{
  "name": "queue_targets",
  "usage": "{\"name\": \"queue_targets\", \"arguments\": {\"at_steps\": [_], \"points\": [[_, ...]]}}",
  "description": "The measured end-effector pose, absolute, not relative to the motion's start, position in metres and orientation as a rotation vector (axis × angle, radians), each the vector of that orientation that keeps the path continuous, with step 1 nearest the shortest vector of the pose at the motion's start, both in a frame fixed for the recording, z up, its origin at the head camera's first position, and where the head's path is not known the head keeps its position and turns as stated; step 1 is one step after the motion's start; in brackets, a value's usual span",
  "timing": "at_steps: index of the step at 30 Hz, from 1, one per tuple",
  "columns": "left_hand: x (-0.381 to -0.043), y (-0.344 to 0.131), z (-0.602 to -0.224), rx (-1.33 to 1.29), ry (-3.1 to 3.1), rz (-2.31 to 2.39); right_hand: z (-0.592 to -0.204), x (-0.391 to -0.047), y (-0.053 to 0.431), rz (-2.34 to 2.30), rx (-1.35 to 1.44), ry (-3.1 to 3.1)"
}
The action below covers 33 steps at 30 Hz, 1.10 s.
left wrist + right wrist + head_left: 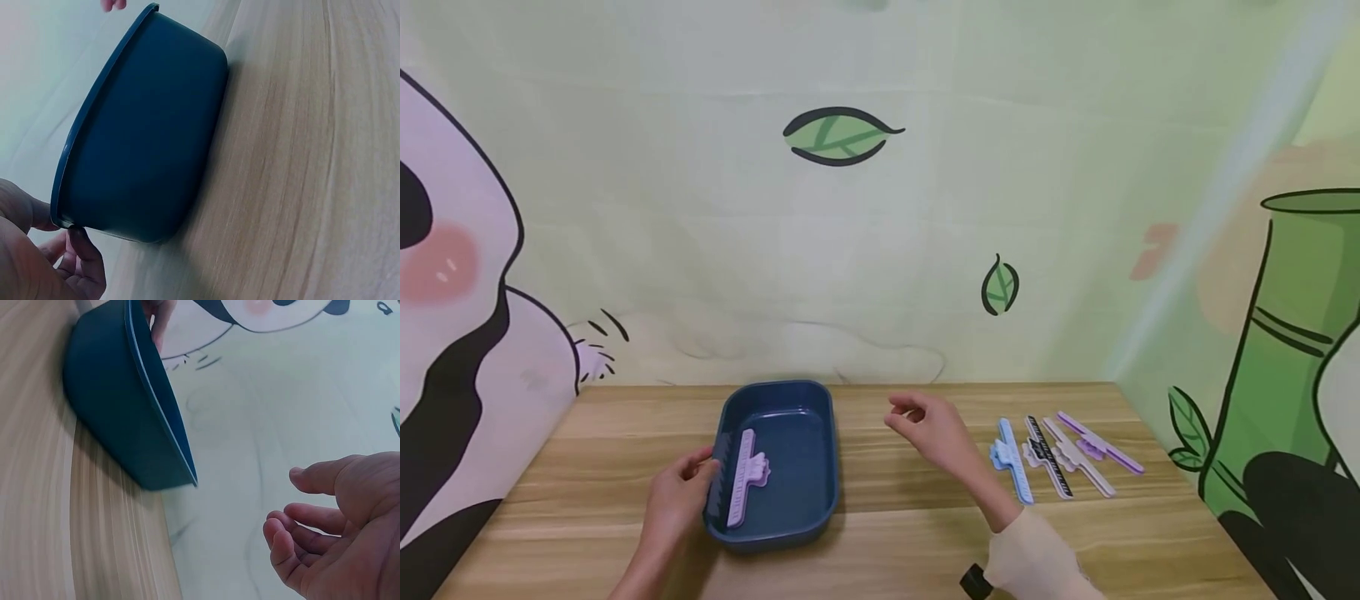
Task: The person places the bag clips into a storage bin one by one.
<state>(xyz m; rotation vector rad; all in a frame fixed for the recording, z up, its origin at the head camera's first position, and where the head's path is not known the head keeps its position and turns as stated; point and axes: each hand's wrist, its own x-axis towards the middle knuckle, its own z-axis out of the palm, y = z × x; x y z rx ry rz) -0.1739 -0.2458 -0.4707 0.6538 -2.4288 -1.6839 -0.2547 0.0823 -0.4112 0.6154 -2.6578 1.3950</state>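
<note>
A deep, dark blue plastic tray with rounded corners [797,492] stands on the wood-grain table [895,525], left of centre, its long axis running from near to far. Inside, along its left side, lies a lilac plastic bar clip with a scalloped grip [741,483]; its bar runs nearly parallel to that side, the far end leaning slightly right.

The left hand [677,497] is at the tray's left edge and pinches the rim between thumb and fingers. The right hand [931,427] hovers to the right of the tray, well apart from it, the fingers loosely bent and the thumb standing off from them; it holds nothing, and its fingertips face the tray.

To the right of the right hand, four more bar clips lie on the table in a loose fan: a light blue one [1017,467], a black-and-white striped one [1051,461], a pale pinkish one [1081,460] and a purple one [1101,442]. Their far ends lean left, the purple one slanting most. The right hand is much the nearer to them, and the light blue clip is the closest to it.

Behind hangs a pale green cartoon backdrop [925,225].
</note>
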Motion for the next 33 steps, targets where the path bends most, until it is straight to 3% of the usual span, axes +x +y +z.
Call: {"name": "queue_targets", "arguments": {"at_steps": [33], "points": [[-0.177, -0.247, -0.476, 0.613, -2.406, -1.698, -0.418, -0.243, 0.266, 1.151, -0.097, -2.708]]}}
